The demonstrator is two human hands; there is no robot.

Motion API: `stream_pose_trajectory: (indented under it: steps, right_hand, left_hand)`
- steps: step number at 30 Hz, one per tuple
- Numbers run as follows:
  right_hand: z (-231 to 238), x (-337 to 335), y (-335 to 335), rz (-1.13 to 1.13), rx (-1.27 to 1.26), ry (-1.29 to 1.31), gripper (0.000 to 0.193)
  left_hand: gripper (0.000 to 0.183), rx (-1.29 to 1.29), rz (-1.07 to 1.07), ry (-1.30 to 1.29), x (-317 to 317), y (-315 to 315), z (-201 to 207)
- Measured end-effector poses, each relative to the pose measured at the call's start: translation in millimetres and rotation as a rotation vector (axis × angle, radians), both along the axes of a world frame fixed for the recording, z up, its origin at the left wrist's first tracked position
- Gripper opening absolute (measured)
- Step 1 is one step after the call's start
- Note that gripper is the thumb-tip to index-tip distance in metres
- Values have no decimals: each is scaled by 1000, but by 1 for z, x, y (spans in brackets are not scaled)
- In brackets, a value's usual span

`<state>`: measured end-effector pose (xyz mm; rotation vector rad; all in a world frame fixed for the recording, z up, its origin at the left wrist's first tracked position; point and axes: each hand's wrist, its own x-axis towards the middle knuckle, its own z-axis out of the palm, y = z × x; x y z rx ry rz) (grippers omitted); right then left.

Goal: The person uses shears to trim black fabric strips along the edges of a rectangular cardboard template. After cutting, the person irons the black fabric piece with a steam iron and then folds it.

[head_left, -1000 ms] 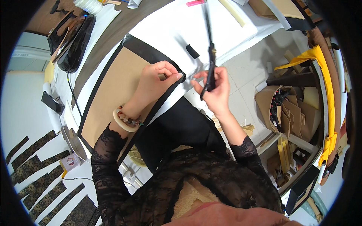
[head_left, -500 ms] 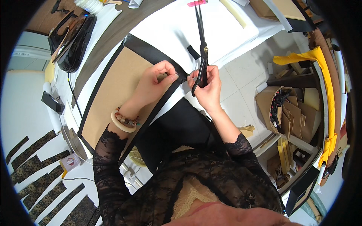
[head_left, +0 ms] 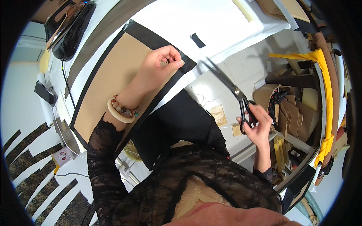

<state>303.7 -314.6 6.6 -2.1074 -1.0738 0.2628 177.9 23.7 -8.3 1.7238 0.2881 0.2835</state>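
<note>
A tan board (head_left: 117,67) with a black, leather-like border (head_left: 147,36) lies at an angle over the table's near edge and towards my lap. My left hand (head_left: 160,67) rests over its right side. Thumb and fingertips are pinched together near the border's right corner; what lies between them, if anything, is hidden. Held out to the right, over the floor, my right hand (head_left: 258,126) has its fingers in the handles of long black scissors (head_left: 235,91). Their blades point up and left towards the table edge, close together and slightly blurred. A small black strip (head_left: 197,40) sits on the white table covering.
A black iron (head_left: 73,30) stands at the far left, with a phone (head_left: 45,93) below it. Dark patterned strips (head_left: 36,135) lie at lower left. On the right are a carton of cardboard pieces (head_left: 292,113) and yellow cloth (head_left: 327,113) over a shelf edge.
My right hand has swung right and down with the scissors, away from the board's corner. The left hand stays at the border, still pinched. The whole view has shifted slightly.
</note>
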Motion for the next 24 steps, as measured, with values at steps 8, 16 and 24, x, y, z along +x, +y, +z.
stream_pose_trajectory:
  steps: [8, 16, 24]
  right_hand:
    - [6, -26, 9, 109, -102, -74, 46]
    - [7, -31, 22, 114, -114, -40, 47]
    - [1, -28, 19, 145, -146, 0, 48]
  left_hand:
    - [7, 48, 32, 25, 6, -6, 3]
    - [7, -14, 38, -13, 7, -7, 0]
    - [6, -32, 46, -23, 7, -8, -4]
